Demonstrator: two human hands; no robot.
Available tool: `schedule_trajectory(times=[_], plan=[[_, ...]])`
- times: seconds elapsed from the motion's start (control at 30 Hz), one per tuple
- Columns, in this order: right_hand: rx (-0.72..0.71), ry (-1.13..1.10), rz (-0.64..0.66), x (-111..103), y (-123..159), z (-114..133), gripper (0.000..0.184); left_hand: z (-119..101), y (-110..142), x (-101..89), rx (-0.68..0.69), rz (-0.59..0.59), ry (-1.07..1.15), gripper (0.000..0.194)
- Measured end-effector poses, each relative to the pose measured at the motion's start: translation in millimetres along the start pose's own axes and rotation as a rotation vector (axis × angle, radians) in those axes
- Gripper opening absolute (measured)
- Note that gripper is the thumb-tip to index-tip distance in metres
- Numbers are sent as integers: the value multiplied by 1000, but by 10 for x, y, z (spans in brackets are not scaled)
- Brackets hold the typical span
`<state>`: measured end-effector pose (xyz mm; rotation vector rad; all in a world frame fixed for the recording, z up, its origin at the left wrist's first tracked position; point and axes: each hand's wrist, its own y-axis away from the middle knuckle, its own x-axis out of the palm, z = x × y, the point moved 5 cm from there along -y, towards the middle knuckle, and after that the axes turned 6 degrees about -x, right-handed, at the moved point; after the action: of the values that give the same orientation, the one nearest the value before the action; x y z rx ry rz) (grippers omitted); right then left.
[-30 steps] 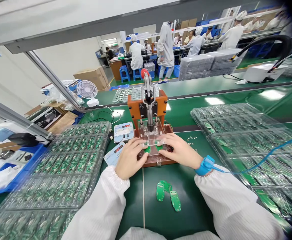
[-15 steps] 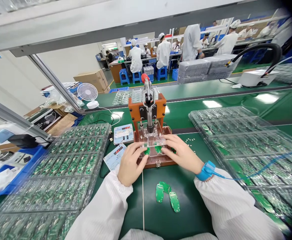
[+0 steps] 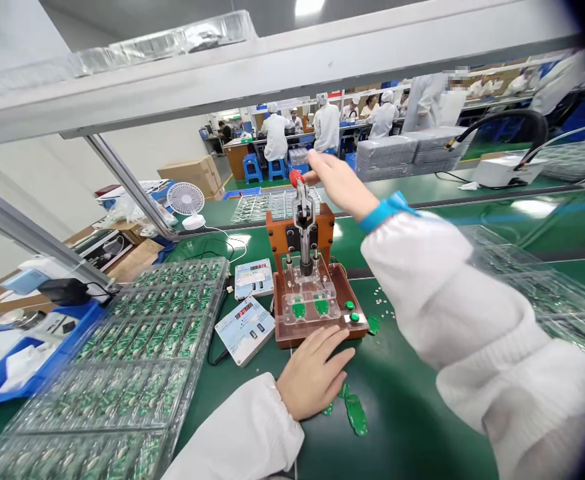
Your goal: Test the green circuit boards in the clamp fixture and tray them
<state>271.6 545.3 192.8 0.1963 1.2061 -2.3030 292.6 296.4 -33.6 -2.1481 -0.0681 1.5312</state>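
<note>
My right hand [image 3: 339, 183] is up at the red-knobbed lever [image 3: 297, 178] of a toggle clamp, fingers stretched out and at least one touching or right beside the knob. The clamp stands on a brown and orange test fixture [image 3: 299, 337]. Under the fixture's clear plate lie two green circuit boards [image 3: 321, 307]. Low over the table at the fixture's front edge, my left hand [image 3: 312, 377] has its fingers spread and holds nothing visible. It partly covers loose green circuit boards [image 3: 356, 415]. Another green board [image 3: 373, 325] lies right of the fixture.
Clear trays of circuit boards [image 3: 172, 333] fill the left side; more trays [image 3: 532, 280] stand at right, partly behind my sleeve. Two meters with red digits [image 3: 246, 330] sit left of the fixture. A small fan [image 3: 186, 199] is behind them. Co-workers sit across the room.
My right hand has left the fixture's clear plate and risen to the red knob. My left hand has drawn back from the plate toward me, over the loose boards.
</note>
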Motion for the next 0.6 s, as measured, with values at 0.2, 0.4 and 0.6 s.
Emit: schedule_trajectory(times=[0.2,0.4,0.6], plan=[[25,-61,156,132,-319,528,56,-8,5,3,-8,19,13,33],[-280,33,-238,-99,666,1250,35,-9,1,16,-16,15,25,33],[-323,124,-233,60,1267,1246,27,-5,-5,46,-33,14,12,31]])
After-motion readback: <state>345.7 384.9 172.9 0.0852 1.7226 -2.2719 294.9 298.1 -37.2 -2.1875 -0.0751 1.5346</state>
